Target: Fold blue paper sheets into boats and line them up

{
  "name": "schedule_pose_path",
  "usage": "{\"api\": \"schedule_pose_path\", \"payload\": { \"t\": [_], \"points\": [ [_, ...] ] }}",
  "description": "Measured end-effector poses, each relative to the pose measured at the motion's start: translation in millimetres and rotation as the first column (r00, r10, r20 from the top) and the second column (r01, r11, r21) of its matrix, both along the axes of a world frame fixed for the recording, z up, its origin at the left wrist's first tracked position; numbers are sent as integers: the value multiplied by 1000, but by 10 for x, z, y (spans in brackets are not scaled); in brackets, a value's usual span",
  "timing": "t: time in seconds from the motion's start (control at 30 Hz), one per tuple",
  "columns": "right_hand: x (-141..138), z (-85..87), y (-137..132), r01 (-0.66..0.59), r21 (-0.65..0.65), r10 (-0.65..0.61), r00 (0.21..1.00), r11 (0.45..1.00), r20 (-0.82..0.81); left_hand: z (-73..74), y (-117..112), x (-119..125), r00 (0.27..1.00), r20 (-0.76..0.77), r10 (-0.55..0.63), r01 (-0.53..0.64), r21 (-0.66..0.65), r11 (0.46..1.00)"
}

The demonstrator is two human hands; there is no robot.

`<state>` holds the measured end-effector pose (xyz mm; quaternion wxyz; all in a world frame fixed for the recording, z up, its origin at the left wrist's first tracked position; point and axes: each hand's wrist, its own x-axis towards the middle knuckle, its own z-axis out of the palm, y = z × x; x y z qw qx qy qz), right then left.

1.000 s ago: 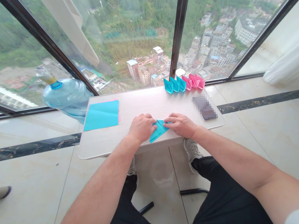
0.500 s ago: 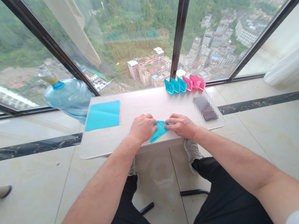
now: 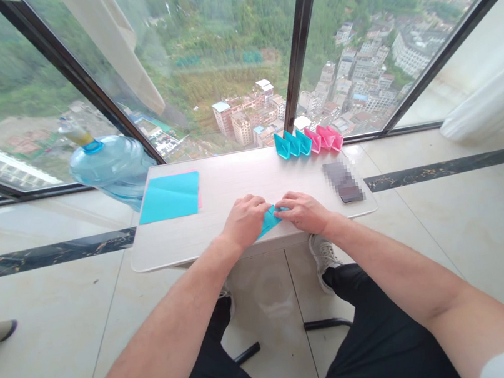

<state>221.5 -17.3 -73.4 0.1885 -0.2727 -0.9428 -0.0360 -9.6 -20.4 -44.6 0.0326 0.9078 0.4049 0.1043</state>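
Note:
A small folded piece of blue paper (image 3: pixel 268 223) lies at the front edge of the white table (image 3: pixel 227 180). My left hand (image 3: pixel 247 220) covers its left side, fingers bent and pressed on the paper. From the other side my right hand (image 3: pixel 301 212) pinches the paper's right corner between thumb and fingers. The fingertips of both hands nearly meet over the top fold. Much of the paper is hidden under my hands.
Blue sheets (image 3: pixel 170 196) with pink beneath lie at the table's left. Folded blue paper shapes (image 3: pixel 293 144) and pink ones (image 3: pixel 324 139) stand in a row at the back right. A blurred phone-like object (image 3: pixel 344 181) lies nearby. A large water bottle (image 3: pixel 109 166) stands beyond the left corner.
My left hand has slid right, closer to my right hand, and now covers more of the folded blue paper. The view has shifted slightly.

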Motion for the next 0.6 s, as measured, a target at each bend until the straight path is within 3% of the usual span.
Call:
{"api": "schedule_pose_path", "payload": {
  "t": [0.13,0.4,0.6],
  "points": [
    [-8,19,-10,1,-35,-1,1000,999,-8,-30,-32,25,993,1,-118,118,-53,992],
    [96,93,-14,26,-114,-29,999,993,-21,-32,-50,43,995,-12,-94,93,-58,994],
    [117,173,-12,127,-163,-109,987,979,115,-8,-8,15,990,-25,-140,138,-82,987]
  ]
}}
